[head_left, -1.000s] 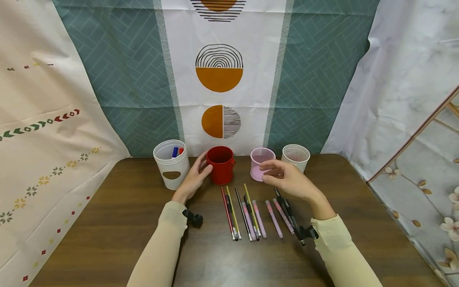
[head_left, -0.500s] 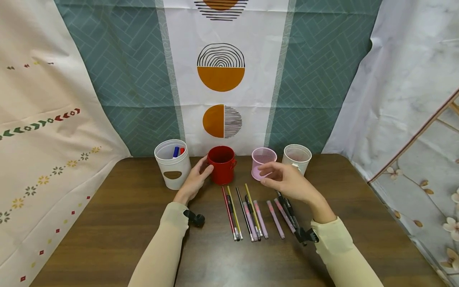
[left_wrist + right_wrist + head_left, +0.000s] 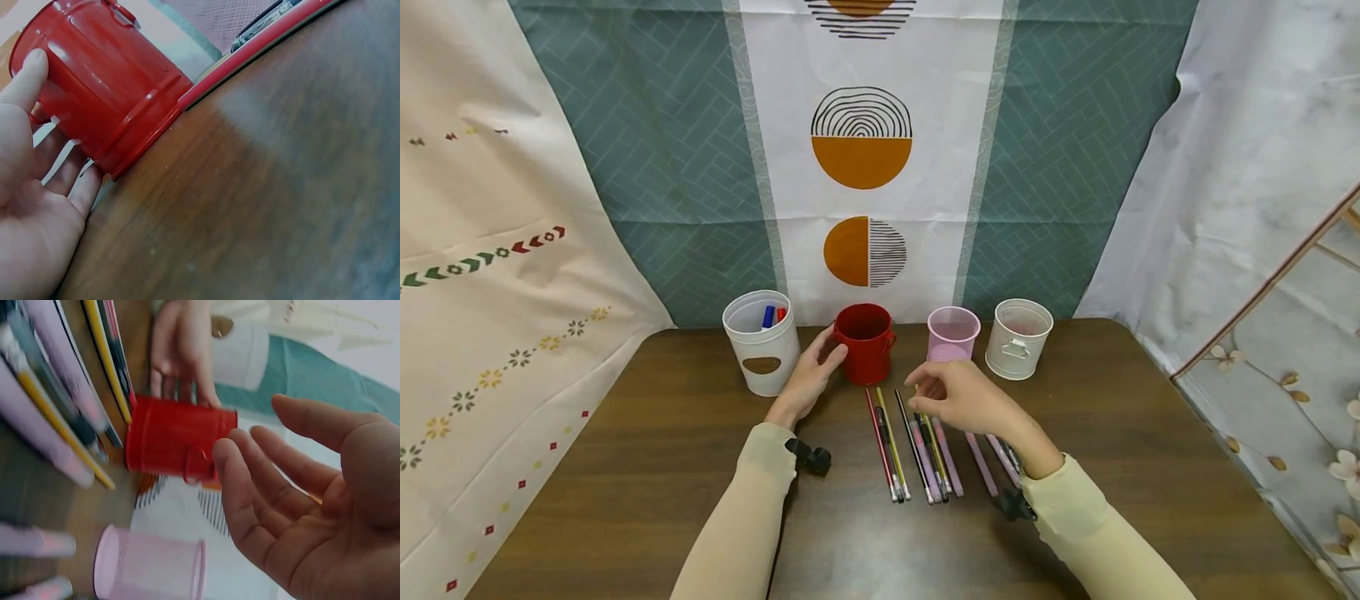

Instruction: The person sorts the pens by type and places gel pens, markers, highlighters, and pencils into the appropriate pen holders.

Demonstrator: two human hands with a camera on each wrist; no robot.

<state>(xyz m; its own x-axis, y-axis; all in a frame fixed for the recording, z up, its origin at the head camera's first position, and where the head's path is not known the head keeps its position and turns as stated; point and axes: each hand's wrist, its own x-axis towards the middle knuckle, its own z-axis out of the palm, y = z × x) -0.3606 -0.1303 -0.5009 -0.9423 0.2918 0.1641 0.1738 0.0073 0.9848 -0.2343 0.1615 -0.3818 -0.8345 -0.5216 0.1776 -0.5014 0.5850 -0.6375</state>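
Observation:
My left hand point(image 3: 808, 375) holds the left side of a small red metal bucket point(image 3: 863, 350). In the left wrist view its thumb lies on the bucket wall below the rim, and the other fingers spread along the side. My right hand point(image 3: 958, 398) hovers with loosely bent fingers and nothing in them, over the tops of the pens and in front of a pink mesh cup point(image 3: 953, 327). Below the bucket lie a red pencil point(image 3: 880, 442), a yellow pencil point(image 3: 892, 446) and a black pencil point(image 3: 913, 446). Pink pens point(image 3: 980, 467) lie farther right, some partly hidden by my right arm.
A white cup point(image 3: 763, 367) holding a blue marker point(image 3: 768, 317) and a red marker point(image 3: 781, 314) stands left of the bucket. On the right is a white metal bucket point(image 3: 1018, 342) with a handle. Patterned cloth point(image 3: 872, 192) hangs behind the brown table point(image 3: 625, 467).
My right hand has moved left and slightly down, from in front of the white bucket and pink cup to over the pens. My left hand stays at the red bucket.

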